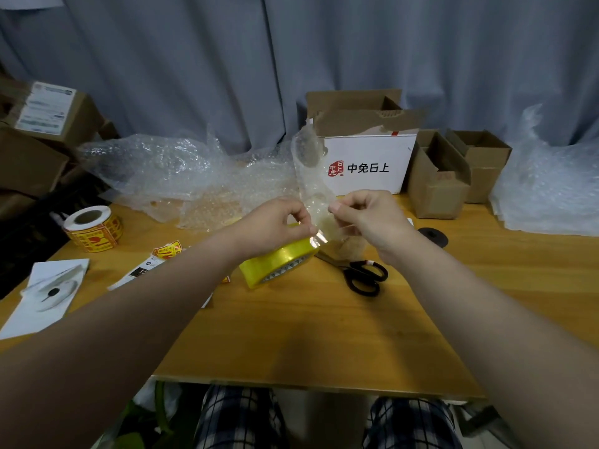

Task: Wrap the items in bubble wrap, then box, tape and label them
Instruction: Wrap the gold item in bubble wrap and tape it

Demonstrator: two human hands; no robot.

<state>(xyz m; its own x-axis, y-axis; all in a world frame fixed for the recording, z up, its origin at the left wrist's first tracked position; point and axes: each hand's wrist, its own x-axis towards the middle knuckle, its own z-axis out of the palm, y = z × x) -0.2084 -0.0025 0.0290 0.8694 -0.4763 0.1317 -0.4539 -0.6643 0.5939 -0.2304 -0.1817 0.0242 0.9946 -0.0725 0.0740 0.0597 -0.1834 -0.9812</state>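
A strip of bubble wrap [309, 163] stands upright between my hands above the middle of the table. My left hand [275, 222] pinches its lower left edge. My right hand [366, 215] pinches its lower right edge, where a shiny piece of clear tape [319, 238] shows. Just below the hands lies a yellow roll of packing tape [278, 262]. Loose bubble wrap [181, 176] is heaped at the back left of the table. A white box with red and black print [369, 163] stands open behind the strip.
Black scissors [363, 275] lie right of the tape roll, a black disc [432, 236] beyond them. A roll of yellow stickers [92, 228] and a white card [45, 294] sit left. Open brown boxes [453, 173] and more bubble wrap [547, 189] stand right; cartons [48, 124] are stacked left.
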